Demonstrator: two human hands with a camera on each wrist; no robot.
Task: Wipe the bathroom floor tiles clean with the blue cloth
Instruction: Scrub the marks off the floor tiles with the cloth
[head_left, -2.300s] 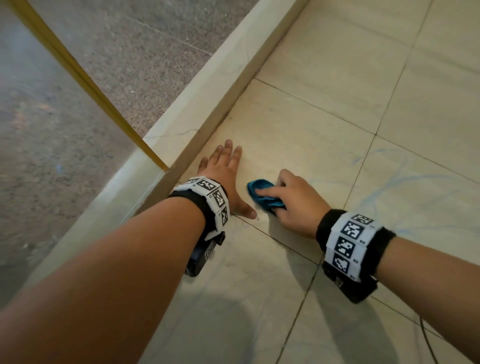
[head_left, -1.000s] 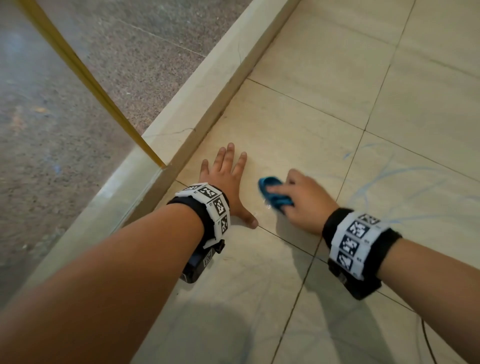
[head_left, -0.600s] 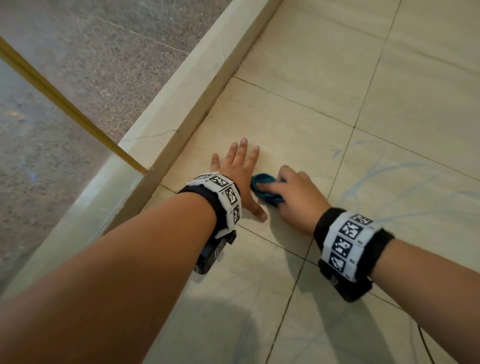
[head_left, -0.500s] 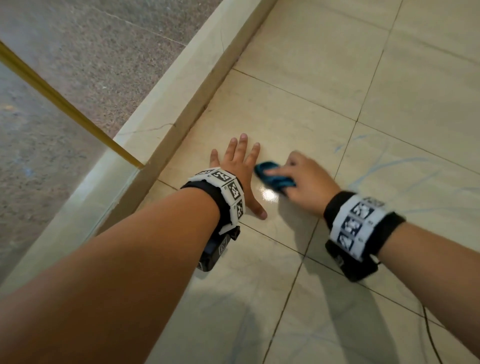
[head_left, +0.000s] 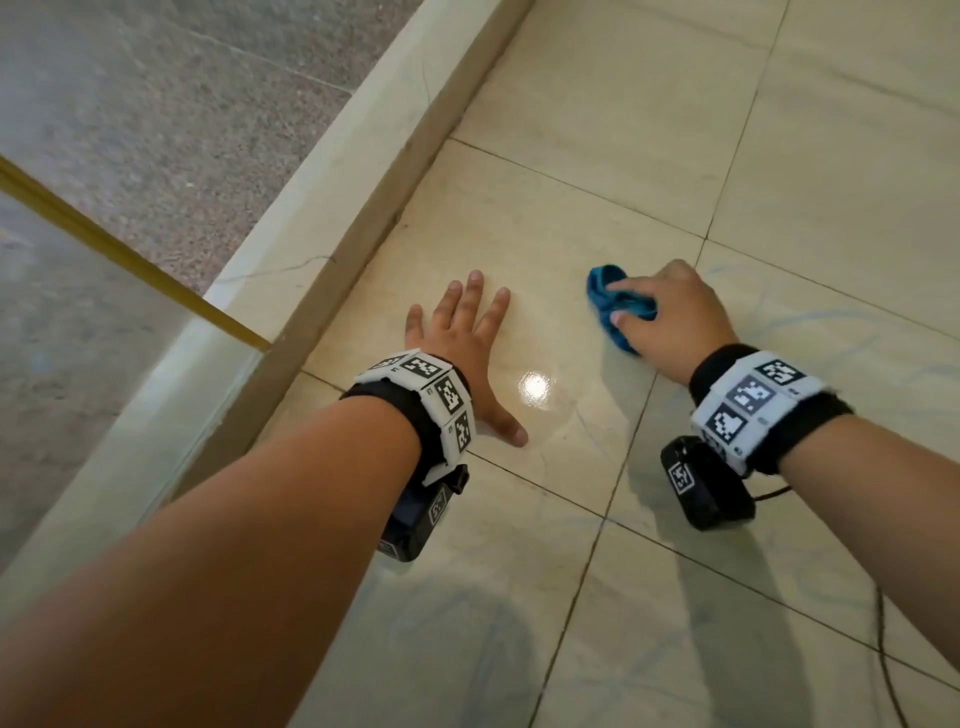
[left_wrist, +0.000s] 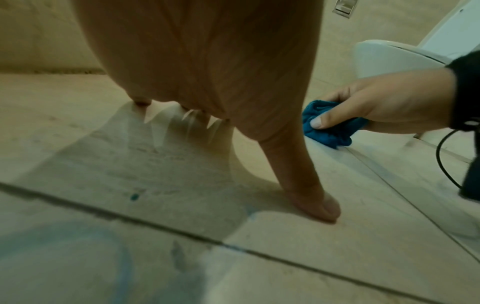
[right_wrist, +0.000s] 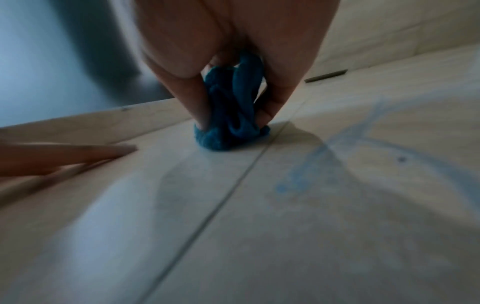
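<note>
A small bunched blue cloth (head_left: 605, 296) lies pressed on a beige floor tile (head_left: 519, 249). My right hand (head_left: 670, 317) grips it, fingers and thumb curled round it; the left wrist view shows the cloth (left_wrist: 327, 133) under the thumb, and the right wrist view shows the cloth (right_wrist: 231, 123) squeezed between the fingers beside a grout line. My left hand (head_left: 462, 332) rests flat on the same tile to the left, fingers spread, thumb out to the side. Faint blue smears (right_wrist: 324, 148) mark the tiles to the right of the cloth.
A raised beige stone kerb (head_left: 322, 228) runs diagonally along the left, with a glass panel edged in gold trim (head_left: 130, 260) and grey speckled floor beyond. A white toilet (left_wrist: 384, 57) stands behind my right hand. A thin black cable (head_left: 883, 649) trails from the right wrist.
My right hand has slid the cloth to the right, away from the left hand, opening a gap between them. The left hand stays flat on the tile.
</note>
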